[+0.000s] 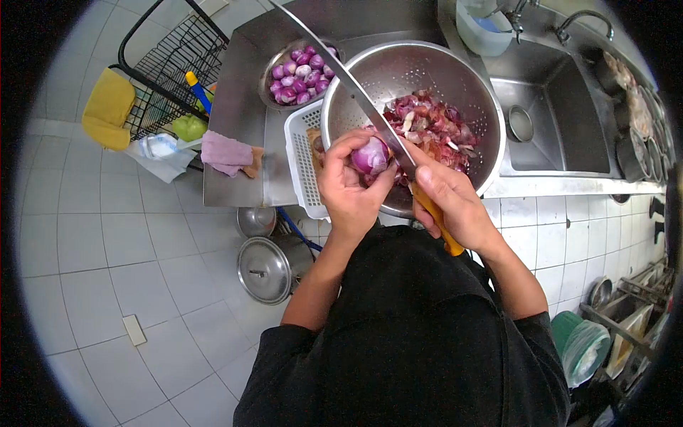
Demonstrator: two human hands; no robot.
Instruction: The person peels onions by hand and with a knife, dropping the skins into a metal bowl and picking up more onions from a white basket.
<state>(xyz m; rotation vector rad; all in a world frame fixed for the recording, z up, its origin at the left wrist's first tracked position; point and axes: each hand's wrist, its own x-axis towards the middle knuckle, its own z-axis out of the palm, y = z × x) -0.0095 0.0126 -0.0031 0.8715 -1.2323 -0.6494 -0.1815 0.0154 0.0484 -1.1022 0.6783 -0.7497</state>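
My left hand [353, 192] is closed around a purple onion [370, 156], held over the near left rim of a big metal colander [494, 128]. My right hand [454, 203] grips the orange handle of a long knife [366, 103], whose blade slants up and left past the onion. Reddish onion skins [441, 128] lie in the colander. Behind and left, a metal bowl [269, 96] holds several peeled purple onions [302, 75]. A white plastic basket [307, 171] stands left of the colander, partly under it; its contents are mostly hidden.
A steel sink [544, 107] lies to the right, with a white container [484, 32] near the faucet. On the left are a black wire rack [171, 60], a yellow cloth [108, 107] and a pink cloth [226, 153]. A lidded pot [265, 270] stands below the counter.
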